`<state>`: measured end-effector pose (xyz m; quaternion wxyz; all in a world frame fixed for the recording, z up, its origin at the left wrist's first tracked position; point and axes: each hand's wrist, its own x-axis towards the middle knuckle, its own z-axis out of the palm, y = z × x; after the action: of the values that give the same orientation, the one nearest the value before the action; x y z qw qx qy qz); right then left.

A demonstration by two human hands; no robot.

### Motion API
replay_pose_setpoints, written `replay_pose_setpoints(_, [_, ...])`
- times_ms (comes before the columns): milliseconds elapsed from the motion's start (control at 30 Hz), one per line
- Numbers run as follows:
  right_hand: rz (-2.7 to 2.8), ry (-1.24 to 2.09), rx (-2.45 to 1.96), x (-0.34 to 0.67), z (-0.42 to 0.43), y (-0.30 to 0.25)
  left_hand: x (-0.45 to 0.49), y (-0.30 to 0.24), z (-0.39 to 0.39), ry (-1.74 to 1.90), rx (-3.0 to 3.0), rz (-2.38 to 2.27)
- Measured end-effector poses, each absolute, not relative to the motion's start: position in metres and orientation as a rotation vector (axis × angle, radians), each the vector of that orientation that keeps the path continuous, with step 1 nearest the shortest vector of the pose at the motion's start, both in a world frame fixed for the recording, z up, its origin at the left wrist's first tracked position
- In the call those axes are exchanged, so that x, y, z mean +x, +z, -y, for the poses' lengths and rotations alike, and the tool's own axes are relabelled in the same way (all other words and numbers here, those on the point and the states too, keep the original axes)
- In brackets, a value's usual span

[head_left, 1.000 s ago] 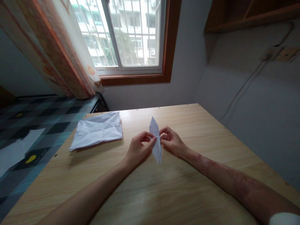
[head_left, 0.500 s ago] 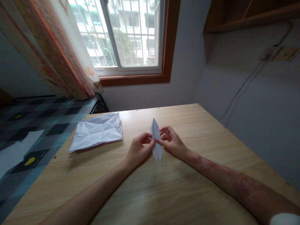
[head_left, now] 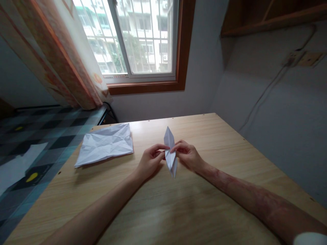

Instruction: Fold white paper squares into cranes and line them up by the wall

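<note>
A narrow, pointed piece of folded white paper (head_left: 170,154) stands nearly upright just above the wooden table (head_left: 178,204), near its middle. My left hand (head_left: 150,161) pinches it from the left with thumb and forefinger. From the right, my right hand (head_left: 187,154) pinches the same fold at about the same height. The fingertips of both hands nearly meet at the paper's waist. Its upper tip points away from me and its lower tip hangs close to the tabletop.
A crumpled white sheet (head_left: 106,143) lies flat on the table at the back left. A window (head_left: 138,37) with a curtain (head_left: 63,58) is behind. A bed with a checked cover (head_left: 30,139) stands left of the table. A wall runs close along the right.
Both hands have pressed closer together on the folded paper, which has turned slightly and looks narrower. The crumpled sheet has not moved.
</note>
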<state>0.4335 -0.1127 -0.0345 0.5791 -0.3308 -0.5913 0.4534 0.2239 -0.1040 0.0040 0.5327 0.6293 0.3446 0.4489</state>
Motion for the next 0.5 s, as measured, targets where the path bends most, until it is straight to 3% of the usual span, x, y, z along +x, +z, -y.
replay_pose_setpoints(500, [1.448, 1.195, -0.883, 0.434, 0.122, -0.019, 0.224, -0.005, 0.101, 1.125, 1.43, -0.726])
